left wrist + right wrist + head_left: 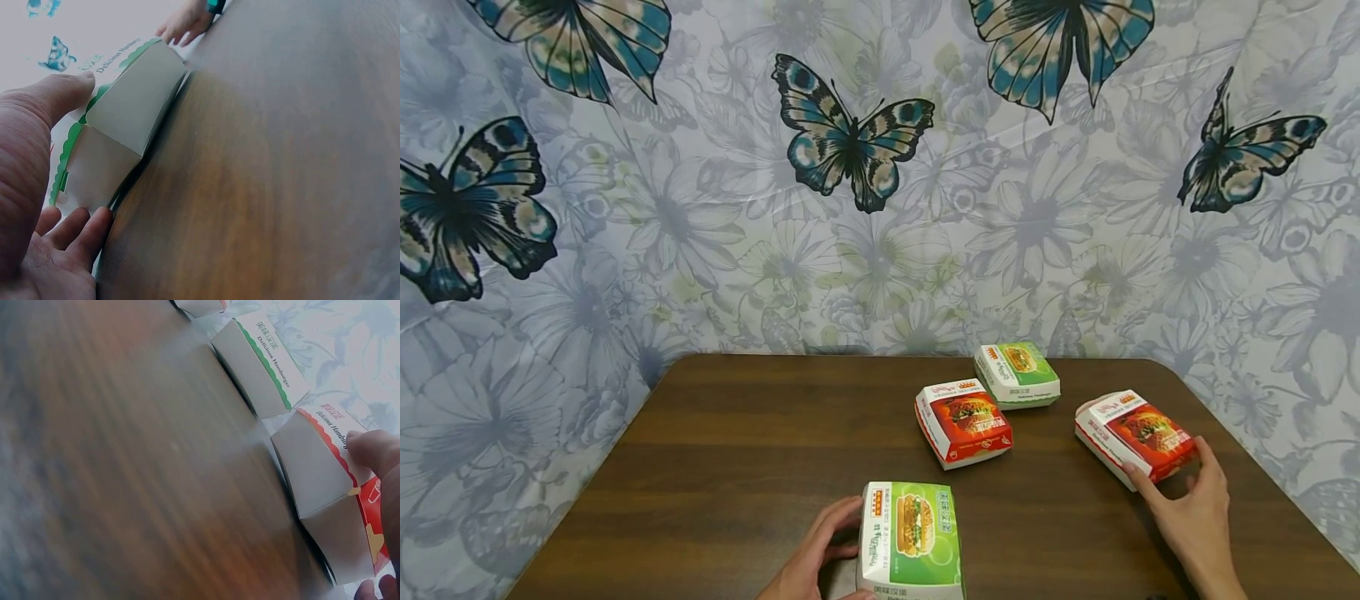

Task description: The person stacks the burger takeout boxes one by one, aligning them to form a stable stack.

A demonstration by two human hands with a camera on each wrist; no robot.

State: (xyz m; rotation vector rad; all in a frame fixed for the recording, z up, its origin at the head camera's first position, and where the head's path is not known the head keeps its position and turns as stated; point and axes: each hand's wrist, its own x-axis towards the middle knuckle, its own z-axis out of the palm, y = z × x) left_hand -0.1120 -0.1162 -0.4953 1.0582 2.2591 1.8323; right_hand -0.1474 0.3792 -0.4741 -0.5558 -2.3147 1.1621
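A green-and-white hamburger box [913, 533] sits at the front middle of the table. Holding its left side is my left hand [816, 554], thumb at the near end and fingers at the far end. In the left wrist view the thumb presses the box's upper edge, with fingertips low against its side. On the right, my right hand [1198, 508] grips a red-and-white hamburger box [1142, 433] by its near end, thumb on one side and fingers on the other. In the right wrist view that thumb lies over the lettering "Delicious Hamburger". The right fingers are partly out of view there.
Between the hands, farther back, stand another red hamburger box [966, 423] and, behind it, another green hamburger box [1018, 375], close together. The brown wooden table [737, 450] ends against a cloth backdrop [700, 217] printed with flowers and butterflies.
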